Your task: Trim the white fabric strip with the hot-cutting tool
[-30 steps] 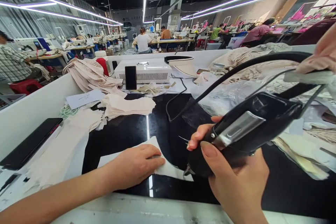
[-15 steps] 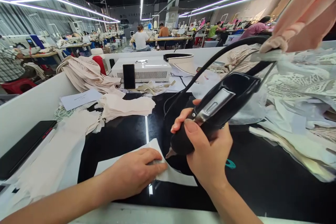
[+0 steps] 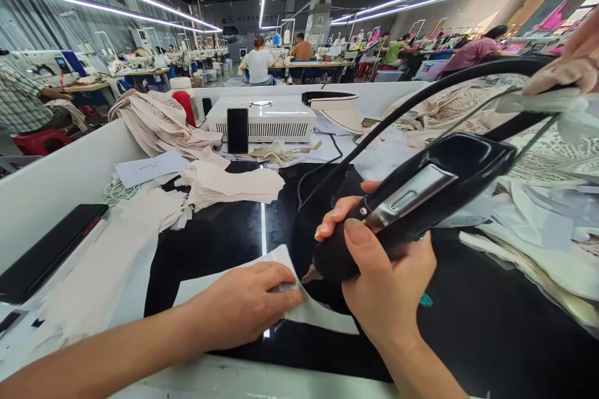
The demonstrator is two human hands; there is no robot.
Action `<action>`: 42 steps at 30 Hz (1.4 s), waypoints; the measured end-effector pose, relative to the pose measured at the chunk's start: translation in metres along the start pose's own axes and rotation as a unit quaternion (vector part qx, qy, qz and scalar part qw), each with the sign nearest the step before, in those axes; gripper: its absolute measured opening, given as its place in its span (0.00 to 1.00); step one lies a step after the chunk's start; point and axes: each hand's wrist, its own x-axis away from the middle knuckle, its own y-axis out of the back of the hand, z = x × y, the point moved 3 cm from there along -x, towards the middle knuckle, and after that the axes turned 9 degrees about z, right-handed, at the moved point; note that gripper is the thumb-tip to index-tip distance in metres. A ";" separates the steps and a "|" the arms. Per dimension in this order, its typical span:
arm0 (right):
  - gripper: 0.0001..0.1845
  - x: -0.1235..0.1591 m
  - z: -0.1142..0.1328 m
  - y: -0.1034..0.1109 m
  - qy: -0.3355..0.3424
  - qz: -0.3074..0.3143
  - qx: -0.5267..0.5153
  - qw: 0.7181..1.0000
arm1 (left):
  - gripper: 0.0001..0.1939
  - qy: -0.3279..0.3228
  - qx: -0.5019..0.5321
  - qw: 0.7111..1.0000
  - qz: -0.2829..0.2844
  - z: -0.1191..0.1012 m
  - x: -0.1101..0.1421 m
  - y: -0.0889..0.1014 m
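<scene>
My left hand (image 3: 253, 305) lies over the white piece (image 3: 322, 316) at lower centre, fingers bent and close together; from here I can't tell whether it pinches the piece or only presses it to the black top of the desk (image 3: 491, 324). My right hand (image 3: 393, 280) is closed around the black tool (image 3: 412, 199), thumb along its near side. I have the tip pointing down and left, just beside the curved edge of the piece, but contact is unclear to me. The cable (image 3: 397, 115) arcs up to the knotted cloth (image 3: 561, 81) at upper right.

Pale strips (image 3: 234, 184) lie beyond my left hand, near the upright phone (image 3: 238, 131), which stands before the white box (image 3: 276, 118). A teal item (image 3: 425, 300) sits just right of my right wrist.
</scene>
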 end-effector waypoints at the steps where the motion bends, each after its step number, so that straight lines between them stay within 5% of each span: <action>1: 0.24 0.000 -0.001 0.000 -0.001 0.007 0.000 1.000 | 0.15 0.000 0.001 1.000 0.002 0.000 0.000 0.000; 26: 0.20 0.008 0.006 0.001 0.002 0.006 0.014 1.000 | 0.15 0.002 -0.007 1.000 -0.003 0.002 0.001 -0.003; 36: 0.21 0.014 0.029 0.016 0.008 -0.017 0.015 1.000 | 0.14 -0.047 -0.027 0.998 -0.042 0.001 0.001 0.003; 42: 0.22 0.017 0.027 0.018 0.028 -0.011 0.052 0.998 | 0.13 -0.022 0.000 1.000 0.000 -0.014 -0.012 0.010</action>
